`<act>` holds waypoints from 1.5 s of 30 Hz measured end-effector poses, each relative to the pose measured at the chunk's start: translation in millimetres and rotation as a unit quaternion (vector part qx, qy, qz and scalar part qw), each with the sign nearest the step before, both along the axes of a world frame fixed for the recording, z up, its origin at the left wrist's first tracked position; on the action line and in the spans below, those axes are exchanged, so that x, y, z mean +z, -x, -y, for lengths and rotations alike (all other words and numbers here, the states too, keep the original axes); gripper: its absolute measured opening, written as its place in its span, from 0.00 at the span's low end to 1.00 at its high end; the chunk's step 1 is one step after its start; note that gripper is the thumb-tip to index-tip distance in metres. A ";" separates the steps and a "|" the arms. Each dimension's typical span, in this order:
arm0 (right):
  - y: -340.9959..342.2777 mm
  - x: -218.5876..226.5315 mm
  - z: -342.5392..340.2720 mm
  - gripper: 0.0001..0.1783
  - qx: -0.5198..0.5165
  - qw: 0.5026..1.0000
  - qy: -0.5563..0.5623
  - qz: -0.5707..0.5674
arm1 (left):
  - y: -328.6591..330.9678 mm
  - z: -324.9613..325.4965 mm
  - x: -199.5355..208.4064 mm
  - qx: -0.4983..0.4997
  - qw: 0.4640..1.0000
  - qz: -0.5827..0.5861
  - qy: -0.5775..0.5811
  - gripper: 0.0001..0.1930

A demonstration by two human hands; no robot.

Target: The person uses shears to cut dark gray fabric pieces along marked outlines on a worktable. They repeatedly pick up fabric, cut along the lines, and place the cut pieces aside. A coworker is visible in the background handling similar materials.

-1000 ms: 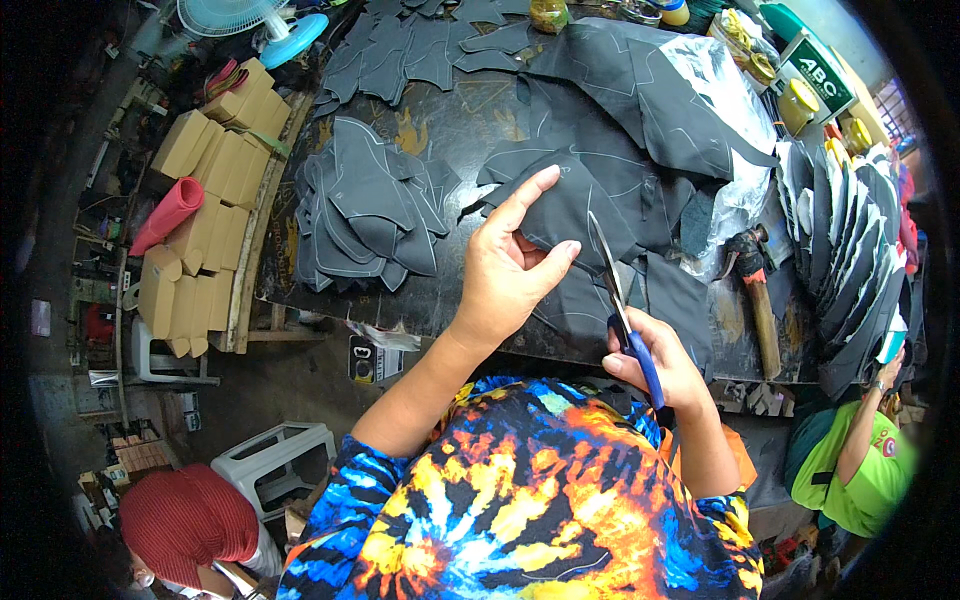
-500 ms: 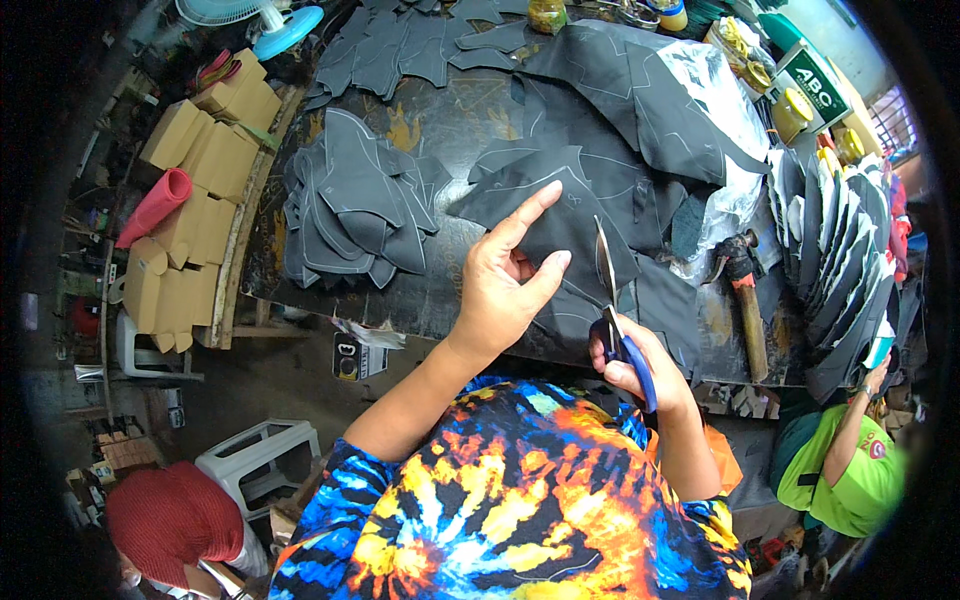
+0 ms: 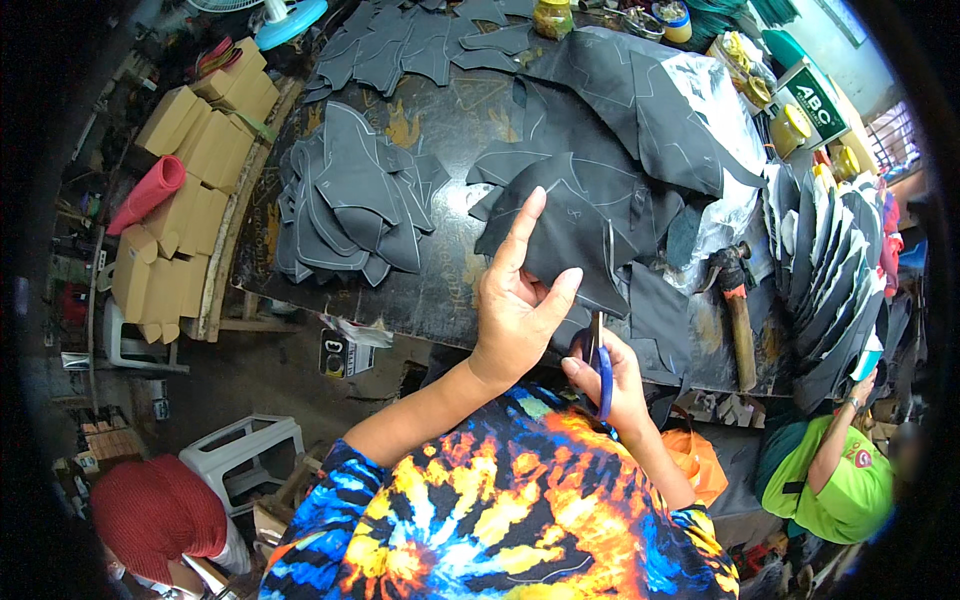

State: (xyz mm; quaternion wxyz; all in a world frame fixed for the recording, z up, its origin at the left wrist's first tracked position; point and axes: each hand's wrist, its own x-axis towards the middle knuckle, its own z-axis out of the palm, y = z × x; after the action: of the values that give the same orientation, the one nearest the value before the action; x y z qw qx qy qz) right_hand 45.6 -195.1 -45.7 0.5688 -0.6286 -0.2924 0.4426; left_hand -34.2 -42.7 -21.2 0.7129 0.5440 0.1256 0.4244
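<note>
Scissors (image 3: pixel 598 362) with blue handles sat gripped in the right hand (image 3: pixel 612 385), their blades mostly hidden behind the dark sheet piece (image 3: pixel 570 235), so the cut itself could not be made out. The left hand (image 3: pixel 517 300) pinched that piece's near edge, forefinger stretched up over it, at the workbench's (image 3: pixel 440 120) front. Half a second before, the blades had stood clear and upright; both hands had since drawn closer together.

Dark worktable (image 3: pixel 440 120): black cut pieces (image 3: pixel 350 200), hammer (image 3: pixel 738 305), jars (image 3: pixel 553 17).
</note>
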 end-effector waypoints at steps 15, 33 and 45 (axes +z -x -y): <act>-17.4 0.7 3.7 0.17 0.082 0.992 -0.093 -0.035 | 6.5 -35.1 9.7 0.038 0.996 -0.069 -0.043 0.23; 0.3 3.5 -7.7 0.13 -0.008 1.000 0.006 0.001 | 2.1 -23.5 6.1 0.067 0.988 -0.091 -0.102 0.24; -51.5 20.9 18.3 0.26 0.246 0.966 0.002 -0.083 | 25.5 -66.6 18.5 -0.075 0.971 -0.144 -0.175 0.30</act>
State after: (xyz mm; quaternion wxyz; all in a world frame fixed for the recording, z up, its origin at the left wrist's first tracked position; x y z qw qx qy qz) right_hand 97.1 -213.4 -24.8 0.4640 -0.4994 -0.3885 0.6200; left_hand -59.8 23.9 -2.7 0.6105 0.7236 0.1097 0.3026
